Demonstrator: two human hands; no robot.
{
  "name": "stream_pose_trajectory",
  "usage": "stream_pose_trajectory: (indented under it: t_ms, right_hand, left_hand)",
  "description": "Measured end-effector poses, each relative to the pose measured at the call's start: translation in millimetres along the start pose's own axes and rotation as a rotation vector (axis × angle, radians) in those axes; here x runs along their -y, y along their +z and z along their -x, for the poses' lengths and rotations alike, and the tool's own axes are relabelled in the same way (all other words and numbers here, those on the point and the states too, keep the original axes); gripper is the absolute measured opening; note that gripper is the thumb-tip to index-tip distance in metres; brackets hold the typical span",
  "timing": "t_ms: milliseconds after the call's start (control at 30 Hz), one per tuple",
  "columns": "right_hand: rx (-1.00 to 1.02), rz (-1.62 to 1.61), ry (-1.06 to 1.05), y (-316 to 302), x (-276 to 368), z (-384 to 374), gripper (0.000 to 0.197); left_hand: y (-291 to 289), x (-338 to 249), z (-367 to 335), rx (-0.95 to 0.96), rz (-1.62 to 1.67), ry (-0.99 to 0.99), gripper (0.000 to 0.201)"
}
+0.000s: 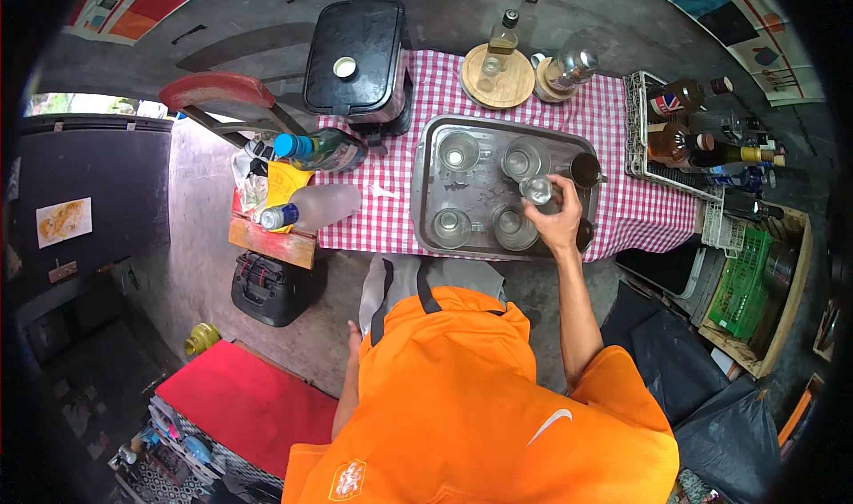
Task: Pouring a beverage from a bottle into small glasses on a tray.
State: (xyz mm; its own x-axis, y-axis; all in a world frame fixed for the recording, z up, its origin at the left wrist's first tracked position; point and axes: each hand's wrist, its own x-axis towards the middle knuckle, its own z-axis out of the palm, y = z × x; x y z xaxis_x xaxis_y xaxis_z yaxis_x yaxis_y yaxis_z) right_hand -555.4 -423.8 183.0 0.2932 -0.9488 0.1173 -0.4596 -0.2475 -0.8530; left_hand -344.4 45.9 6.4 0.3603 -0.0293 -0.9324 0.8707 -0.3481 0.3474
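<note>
My right hand (560, 218) reaches over the grey metal tray (480, 190) and pinches a small clear glass (536, 190) between thumb and fingers. Several larger clear glasses stand in the tray, among them one at the far left (459, 152), one at the near left (450, 228) and one just beyond the small glass (523, 158). A dark mug (585, 170) sits at the tray's right side. Part of another dark cup (584, 234) shows beside my wrist. My left hand (354, 337) hangs low beside my body, next to grey cloth; its fingers are mostly hidden.
A checked cloth (404, 162) covers the table. Left of the tray stand a black bin (354, 55), a blue-capped bottle (330, 149) and a frosted bottle (324, 207). Behind it, a round wooden board (498, 91) bears a bottle. Bottles (680, 144) fill a rack at the right.
</note>
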Motion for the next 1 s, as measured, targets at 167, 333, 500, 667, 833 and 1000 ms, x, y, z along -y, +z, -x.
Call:
stream_pose_trajectory:
  t_ms: [167,333,500,667,833,1000]
  right_hand:
    - [-0.026,-0.021,0.037,5.9,-11.2,-16.6,0.048]
    - [-0.013,-0.031,0.122,3.4,-13.0,-23.7,0.049]
    - [-0.022,0.028,0.1,0.5,-6.2,-27.8,0.048]
    - [0.008,0.152,0.068,-5.4,-5.7,-29.3,0.046]
    - [-0.003,0.095,0.121,-11.3,-11.2,-24.8,0.048]
    - [0.007,0.087,0.131,-7.1,-9.1,-26.9,0.049]
  left_hand:
    - [26.8,-45.0,-12.2,0.025,-0.238,0.186,0.069]
    - [65.3,-80.6,7.5,-0.065,-0.858,0.411,0.073]
    - [64.8,-86.1,9.8,-0.039,-0.861,0.369,0.077]
    - [54.5,-77.0,-0.9,-0.015,-0.774,0.25,0.079]
    - [69.0,-92.6,14.4,0.076,-0.715,0.284,0.078]
    - [49.4,-78.2,-19.1,0.035,-0.72,0.399,0.077]
